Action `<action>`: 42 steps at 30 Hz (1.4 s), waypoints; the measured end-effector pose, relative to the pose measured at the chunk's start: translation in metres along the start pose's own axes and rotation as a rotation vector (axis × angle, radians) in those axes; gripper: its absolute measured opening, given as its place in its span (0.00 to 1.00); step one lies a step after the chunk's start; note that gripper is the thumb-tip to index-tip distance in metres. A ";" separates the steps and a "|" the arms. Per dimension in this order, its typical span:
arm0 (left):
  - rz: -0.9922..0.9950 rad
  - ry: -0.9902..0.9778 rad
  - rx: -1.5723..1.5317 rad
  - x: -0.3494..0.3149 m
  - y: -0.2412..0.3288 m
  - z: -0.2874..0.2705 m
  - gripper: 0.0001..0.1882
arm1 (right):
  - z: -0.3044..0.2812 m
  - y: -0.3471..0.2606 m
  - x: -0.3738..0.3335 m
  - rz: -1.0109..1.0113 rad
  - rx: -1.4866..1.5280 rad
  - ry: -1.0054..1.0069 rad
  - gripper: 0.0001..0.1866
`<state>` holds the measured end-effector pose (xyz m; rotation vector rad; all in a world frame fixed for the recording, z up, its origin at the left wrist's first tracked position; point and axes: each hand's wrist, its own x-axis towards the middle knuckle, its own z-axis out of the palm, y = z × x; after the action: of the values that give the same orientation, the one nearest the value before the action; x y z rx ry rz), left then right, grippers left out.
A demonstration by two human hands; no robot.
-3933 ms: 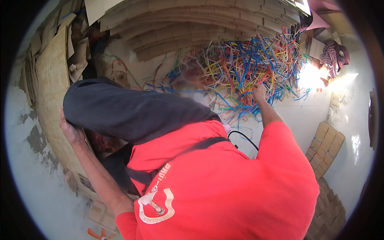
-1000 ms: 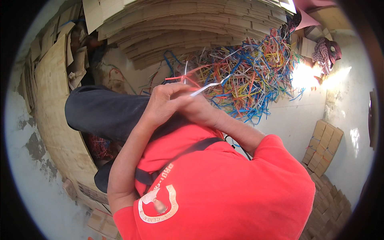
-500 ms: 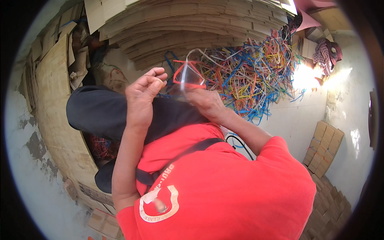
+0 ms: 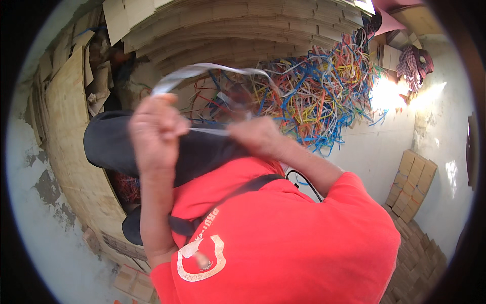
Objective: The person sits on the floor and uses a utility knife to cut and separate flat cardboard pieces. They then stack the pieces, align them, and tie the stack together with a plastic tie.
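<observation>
A white plastic strap [image 4: 205,68] arcs up from my left hand [image 4: 158,126] and over toward the heap beyond. My left hand is closed on it, its fingers blurred by motion. Another stretch of white strap [image 4: 208,131] runs nearly straight between the two hands, above my dark trouser leg [image 4: 202,152]. My right hand [image 4: 255,136] is closed around its other end, also smeared. Just past the right hand is a dark blurred shape I cannot make out. A large tangle of coloured straps [image 4: 319,96] in blue, red, yellow and white lies beyond my hands.
Stacked flat cardboard [image 4: 243,30] fills the far side. More cardboard sheets [image 4: 68,121] lean along the left. Tied bundles of cardboard [image 4: 411,185] stand by the right wall, and a checkered cloth [image 4: 409,66] hangs at the far right.
My left hand has moved left and down, away from the right, drawing the white strap out into a wide arc. The red straps near my right hand no longer show there.
</observation>
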<state>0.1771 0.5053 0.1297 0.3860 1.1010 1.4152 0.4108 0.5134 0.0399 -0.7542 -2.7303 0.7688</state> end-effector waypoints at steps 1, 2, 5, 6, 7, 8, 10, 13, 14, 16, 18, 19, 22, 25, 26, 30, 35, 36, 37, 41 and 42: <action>0.096 0.077 -0.040 -0.003 0.020 -0.015 0.10 | 0.004 0.020 -0.012 0.106 0.000 0.027 0.04; 0.178 0.028 -0.133 -0.001 0.034 -0.041 0.09 | 0.015 0.045 -0.029 0.225 -0.012 0.053 0.04; 0.320 0.094 -0.175 -0.015 0.087 -0.085 0.15 | 0.018 0.095 -0.062 0.307 -0.036 0.144 0.05; 0.330 0.112 -0.139 -0.021 0.099 -0.092 0.15 | 0.026 0.110 -0.073 0.320 -0.010 0.140 0.05; 0.332 0.048 -0.122 -0.026 0.110 -0.105 0.15 | 0.037 0.125 -0.082 0.332 0.018 0.137 0.06; 0.331 -0.020 -0.107 -0.031 0.120 -0.120 0.16 | 0.049 0.143 -0.091 0.410 -0.015 0.095 0.06; 0.405 0.120 -0.064 -0.036 0.137 -0.148 0.16 | 0.075 0.183 -0.105 0.577 -0.084 0.007 0.07; 0.572 0.560 0.015 -0.064 0.176 -0.163 0.16 | 0.078 0.225 -0.084 0.879 -0.148 0.108 0.09; 0.609 0.560 0.037 -0.077 0.188 -0.178 0.17 | 0.078 0.228 -0.071 0.932 -0.176 0.149 0.09; 0.679 0.541 0.061 -0.096 0.213 -0.216 0.17 | 0.088 0.247 -0.063 0.648 -0.362 0.259 0.09; 0.709 0.552 0.071 -0.107 0.222 -0.226 0.18 | 0.098 0.263 -0.053 0.493 -0.476 0.246 0.09; 0.726 0.558 0.079 -0.112 0.227 -0.229 0.18 | 0.101 0.266 -0.044 0.483 -0.498 0.181 0.09; 0.688 0.384 0.020 -0.125 0.229 -0.242 0.18 | 0.106 0.269 -0.021 0.768 -0.406 -0.093 0.10; 0.675 0.521 0.077 -0.121 0.211 -0.221 0.18 | 0.084 0.250 -0.006 0.895 -0.304 -0.154 0.11; 0.672 0.492 0.105 -0.119 0.204 -0.212 0.17 | 0.072 0.237 -0.001 0.881 -0.284 -0.131 0.12; 0.634 0.479 0.223 -0.101 0.166 -0.159 0.17 | 0.031 0.152 0.036 0.334 -0.160 0.635 0.14; 0.451 0.138 0.470 -0.056 0.089 -0.072 0.31 | -0.033 -0.008 0.123 -0.248 0.233 0.904 0.08; 0.387 0.071 0.520 -0.050 0.078 -0.059 0.31 | -0.038 -0.034 0.136 -0.414 0.350 0.962 0.14; 0.333 0.025 0.580 -0.048 0.071 -0.046 0.31 | -0.046 -0.063 0.147 -0.533 0.484 0.958 0.13; 0.353 0.176 -0.453 -0.048 0.038 -0.007 0.32 | -0.062 -0.135 0.158 -0.634 0.659 0.977 0.07; 0.352 0.043 -0.096 -0.062 0.051 -0.016 0.33 | -0.061 -0.159 0.166 -0.644 0.698 0.972 0.07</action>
<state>0.1470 0.4528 0.1851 0.4994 1.0277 1.7863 0.2236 0.5105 0.1858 -0.0160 -1.5079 0.8067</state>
